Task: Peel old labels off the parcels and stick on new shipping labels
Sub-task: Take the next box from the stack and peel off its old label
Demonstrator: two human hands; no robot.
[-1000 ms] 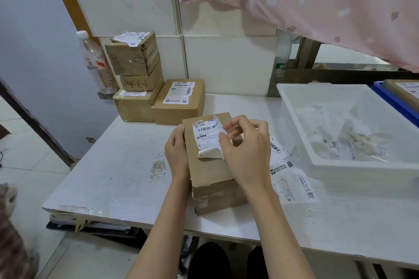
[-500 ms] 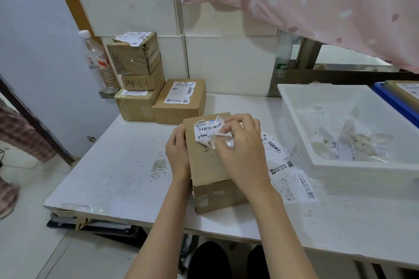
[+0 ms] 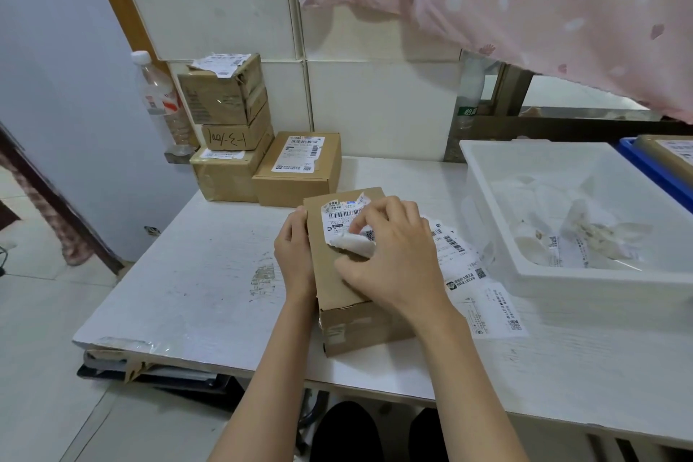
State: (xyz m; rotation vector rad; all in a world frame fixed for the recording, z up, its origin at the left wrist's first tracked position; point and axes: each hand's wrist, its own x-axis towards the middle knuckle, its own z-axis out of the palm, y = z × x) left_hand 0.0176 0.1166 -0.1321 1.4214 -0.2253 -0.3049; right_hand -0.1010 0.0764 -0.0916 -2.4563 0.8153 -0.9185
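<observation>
A brown cardboard parcel [image 3: 337, 285] lies on the white table [image 3: 210, 274] in front of me. Its old white label [image 3: 339, 216] is partly peeled, the lower part curled up off the top face. My left hand [image 3: 294, 259] grips the parcel's left side. My right hand [image 3: 393, 255] lies over the top of the parcel and pinches the loose rolled part of the label. New shipping labels [image 3: 483, 296] lie flat on the table just right of the parcel, partly hidden by my right hand.
A white plastic bin [image 3: 562, 274] with torn label scraps stands at the right, a blue crate [image 3: 652, 169] behind it. Several stacked parcels [image 3: 232, 139] and a labelled box [image 3: 300, 172] sit at the back left beside a plastic bottle [image 3: 157, 97]. A pink curtain hangs above.
My right hand has moved down and left along the parcel's top, and the label has been pulled further off and curled. A person at the far left has moved out of view.
</observation>
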